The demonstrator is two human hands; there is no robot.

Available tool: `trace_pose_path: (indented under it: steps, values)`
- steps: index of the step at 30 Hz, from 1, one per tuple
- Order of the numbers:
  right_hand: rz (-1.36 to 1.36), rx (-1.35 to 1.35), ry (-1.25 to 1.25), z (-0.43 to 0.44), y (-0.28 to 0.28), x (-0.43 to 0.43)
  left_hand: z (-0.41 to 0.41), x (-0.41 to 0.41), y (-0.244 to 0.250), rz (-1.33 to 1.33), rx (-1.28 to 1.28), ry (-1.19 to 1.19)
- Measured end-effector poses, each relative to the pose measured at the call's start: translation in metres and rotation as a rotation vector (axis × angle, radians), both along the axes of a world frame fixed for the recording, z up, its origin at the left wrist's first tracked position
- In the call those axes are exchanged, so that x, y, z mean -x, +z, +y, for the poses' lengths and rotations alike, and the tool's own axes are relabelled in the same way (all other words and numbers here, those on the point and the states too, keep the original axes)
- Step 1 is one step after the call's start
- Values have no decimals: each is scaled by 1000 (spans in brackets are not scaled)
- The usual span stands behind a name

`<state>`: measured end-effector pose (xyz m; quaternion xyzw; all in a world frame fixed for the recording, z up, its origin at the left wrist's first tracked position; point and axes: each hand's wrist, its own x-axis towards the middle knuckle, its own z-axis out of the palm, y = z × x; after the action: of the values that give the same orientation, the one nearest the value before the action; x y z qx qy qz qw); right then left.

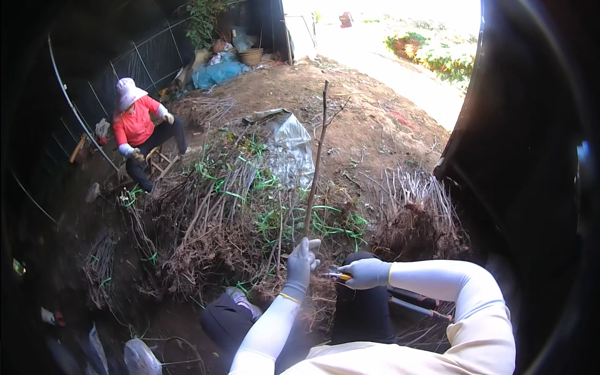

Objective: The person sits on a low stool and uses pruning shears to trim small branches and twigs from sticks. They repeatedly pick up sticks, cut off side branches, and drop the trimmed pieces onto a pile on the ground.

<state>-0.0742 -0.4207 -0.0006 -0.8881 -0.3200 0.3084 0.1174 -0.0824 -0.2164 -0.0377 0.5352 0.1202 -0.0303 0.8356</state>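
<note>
My left hand (301, 267), in a grey glove, holds a young bare-root tree (316, 173) by its lower stem. The stem stands nearly upright, with a few thin side twigs near the top. Below the hand its fibrous roots (318, 304) hang between my knees. My right hand (370, 273), also gloved, is shut on pruning shears (341, 275) with a yellow part on the handle. The blades are close to the roots, just right of my left hand; whether they touch a root cannot be told.
Bundles of bare-root saplings (220, 206) tied with green tape lie ahead and left, more (417, 220) at right. A silvery plastic sheet (293, 145) lies beyond. A co-worker (136, 126) sits at left. Long-handled tools (417, 304) lie by my right knee.
</note>
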Motion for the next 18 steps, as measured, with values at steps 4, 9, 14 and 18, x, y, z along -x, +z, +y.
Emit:
trace_pose_path:
  steps: [4,9,14,18]
  values:
    - [-30,70,-33,-1,11,4,-5,-5,-2,25,-18,-34]
    - [-233,7,-30,14,8,-23,6,-47,-21,35,37,85]
    - [-22,-112,-243,10,-19,-22,17,-37,-31,64,-70,74]
    - [520,-871,-945,-13,-31,-21,68,-33,-40,-25,334,101]
